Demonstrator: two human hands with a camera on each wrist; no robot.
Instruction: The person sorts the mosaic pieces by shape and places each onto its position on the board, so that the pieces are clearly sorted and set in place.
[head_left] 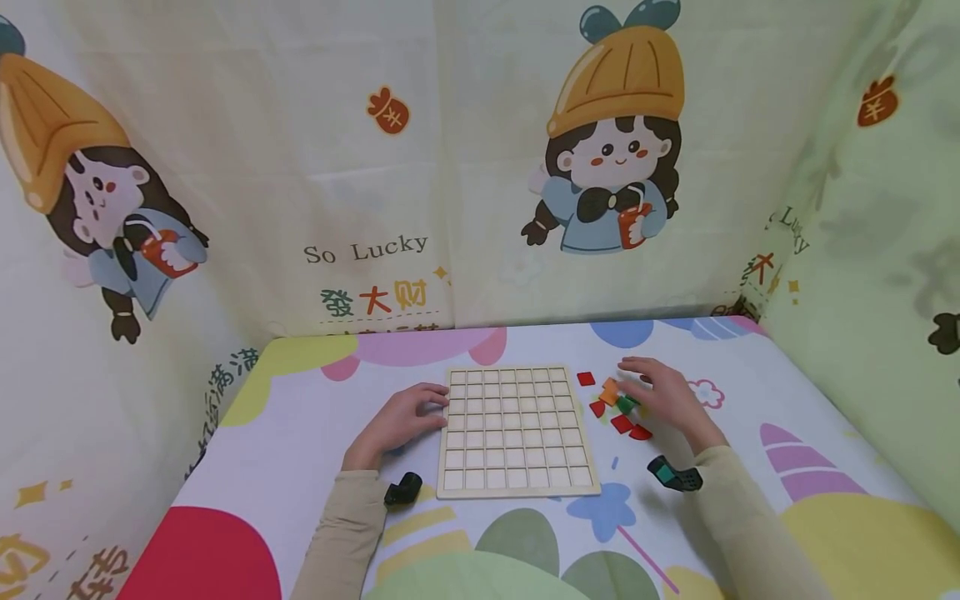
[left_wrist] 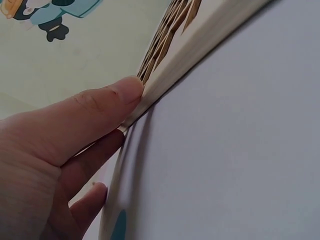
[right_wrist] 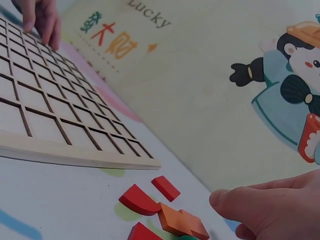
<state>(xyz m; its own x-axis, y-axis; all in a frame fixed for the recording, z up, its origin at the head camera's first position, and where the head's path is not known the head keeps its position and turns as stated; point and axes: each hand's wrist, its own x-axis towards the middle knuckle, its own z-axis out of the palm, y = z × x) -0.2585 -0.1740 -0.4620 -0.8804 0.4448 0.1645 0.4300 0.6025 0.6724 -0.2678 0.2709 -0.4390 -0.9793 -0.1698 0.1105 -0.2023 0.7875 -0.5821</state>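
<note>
A square wooden grid board (head_left: 517, 493) lies flat on the table, its cells bare. At its left edge is my left hand (head_left: 405, 417), thumb and fingertips spread along the side. In the left wrist view the thumb (left_wrist: 107, 100) touches the board's side (left_wrist: 165, 82). My right hand (head_left: 667, 400) hovers at the far right side of a small group of coloured pieces, with nothing seen in its fingers. The group holds a red square (head_left: 586, 379), orange squares (head_left: 609, 392), a green piece (head_left: 627, 405) and several red pieces (head_left: 622, 424), some with a curved side.
The table (head_left: 300, 467) wears a white cloth printed with coloured shapes. Patterned curtains (head_left: 480, 167) hang behind it and on both sides. A black wrist device (head_left: 403, 489) sits by the left wrist, and another (head_left: 675, 475) by the right wrist.
</note>
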